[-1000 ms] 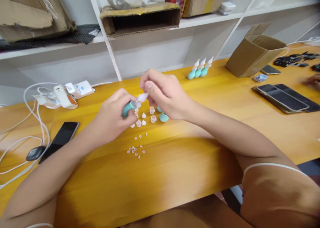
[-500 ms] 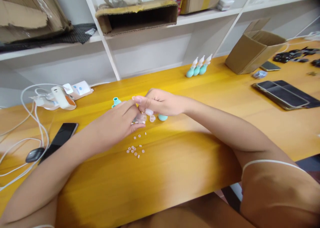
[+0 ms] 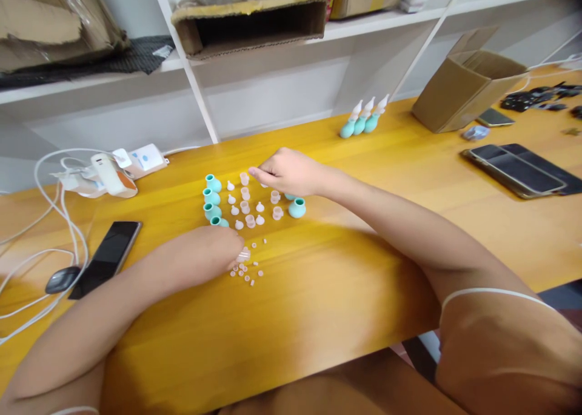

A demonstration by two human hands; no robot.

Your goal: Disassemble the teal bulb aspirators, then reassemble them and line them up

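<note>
My left hand [image 3: 207, 252] rests on the yellow table [image 3: 345, 294] with its fingers curled, pinching a small clear plastic piece [image 3: 244, 255] just above a scatter of tiny beads [image 3: 248, 275]. My right hand [image 3: 287, 172] hovers farther back, fingertips pinched together over the rows of clear caps [image 3: 245, 208]; what it pinches is hidden. A column of teal bulbs [image 3: 211, 197] stands left of the caps. One more teal bulb [image 3: 297, 208] sits under my right wrist.
Three assembled teal droppers [image 3: 364, 121] stand at the back. A black phone [image 3: 108, 256], a mouse [image 3: 62, 278], white cables and a charger [image 3: 113, 175] lie to the left. A cardboard box [image 3: 468, 85] and two phones [image 3: 518, 171] lie right. White shelving [image 3: 191, 69] rises behind.
My hands have parted. The left hand put the teal bulb down at the left and drew back toward the beads. The right hand moved back over the caps.
</note>
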